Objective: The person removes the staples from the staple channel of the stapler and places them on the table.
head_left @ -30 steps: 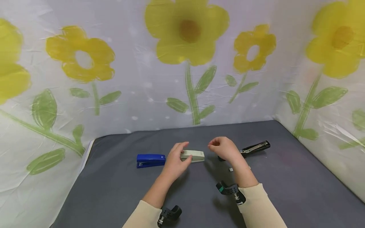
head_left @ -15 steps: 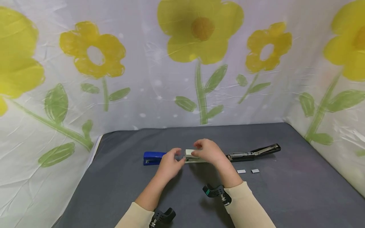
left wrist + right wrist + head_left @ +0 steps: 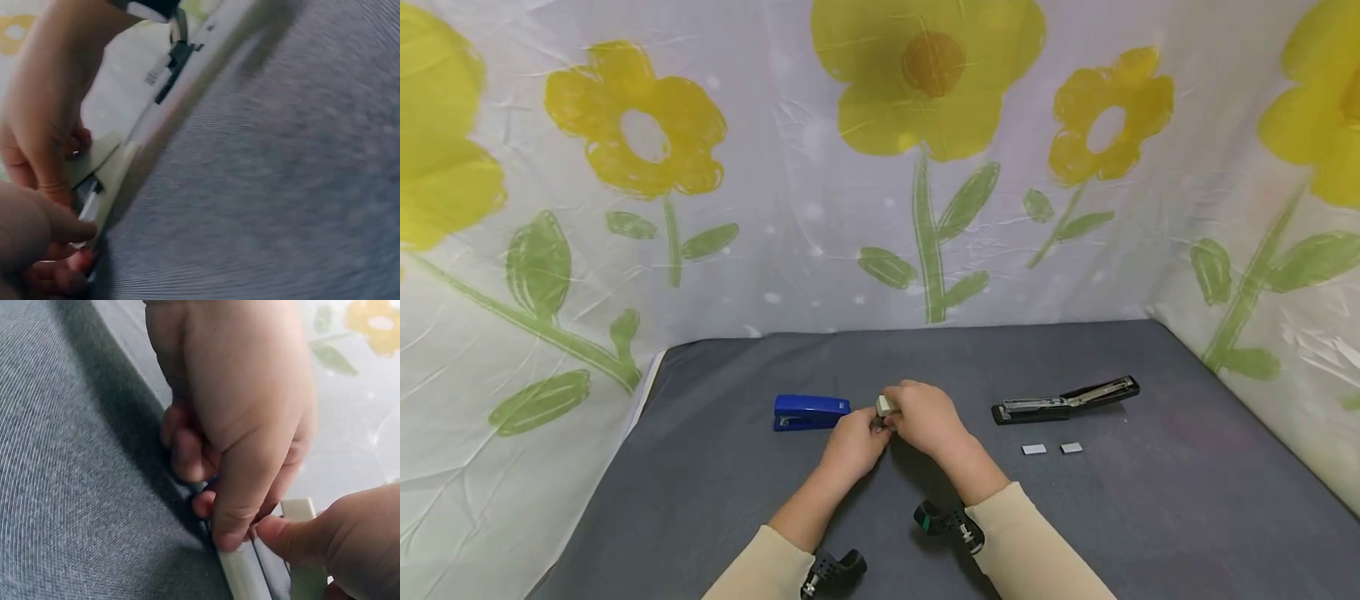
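Note:
Both hands are on a pale green stapler, mostly hidden behind the fingers in the head view. The left hand grips its lower part at the front end. From the other side, the right hand grips the upper arm. In the left wrist view the stapler shows its upper arm raised off the base, with a metal part between them. The right wrist view has the left thumb and fingers around the base, while the right hand holds the upper arm.
A blue stapler lies just left of the left hand. Off to the right, a black stapler lies spread open. Two small whitish strips rest in front of it. A flowered cloth wall rises behind the grey table.
The right hand has come left from near the black stapler to the pale green one and taken hold. The left hand has closed its fingers on it, and its upper arm is now raised.

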The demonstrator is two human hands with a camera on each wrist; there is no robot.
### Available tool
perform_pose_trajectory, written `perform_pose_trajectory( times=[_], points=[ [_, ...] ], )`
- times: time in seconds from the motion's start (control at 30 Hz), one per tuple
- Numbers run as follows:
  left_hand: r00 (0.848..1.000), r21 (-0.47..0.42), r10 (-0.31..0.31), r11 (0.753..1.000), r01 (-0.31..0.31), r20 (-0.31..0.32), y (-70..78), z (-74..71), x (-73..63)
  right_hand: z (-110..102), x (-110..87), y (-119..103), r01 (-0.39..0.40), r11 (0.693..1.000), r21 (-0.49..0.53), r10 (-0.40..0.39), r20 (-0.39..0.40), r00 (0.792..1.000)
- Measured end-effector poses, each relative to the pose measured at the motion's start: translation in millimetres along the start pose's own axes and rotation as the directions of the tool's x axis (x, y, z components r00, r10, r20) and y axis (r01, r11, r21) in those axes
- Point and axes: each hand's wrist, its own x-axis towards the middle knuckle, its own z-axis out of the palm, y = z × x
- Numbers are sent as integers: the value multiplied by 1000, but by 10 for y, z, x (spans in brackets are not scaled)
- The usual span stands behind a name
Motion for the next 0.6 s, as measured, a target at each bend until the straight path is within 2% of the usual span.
perform_pose_trajectory(
  times=[0.13, 0.23, 0.33, 0.43, 0.6],
  points=[
    [997, 94, -21, 995, 28, -75, 47, 42, -23, 4, 4, -7, -2, 1000, 24, 2, -1, 1000],
    [995, 129, -46, 990, 57, -91, 73, 66, -27, 12, 6, 27, -20, 998, 65, 21, -6, 1000],
    [994, 149, -54, 986, 68, -97, 77, 75, -16, -25, 17, 76, -62, 985, 162, 64, -8, 998],
    [993, 168, -41, 984, 59, -108, 72, 79, -3, -89, 29, 134, -120, 952, 282, 122, 11, 992],
    [993, 174, -32, 983, 52, -114, 59, 85, 12, -199, 26, 233, -195, 873, 447, 176, 84, 981]
  ],
)
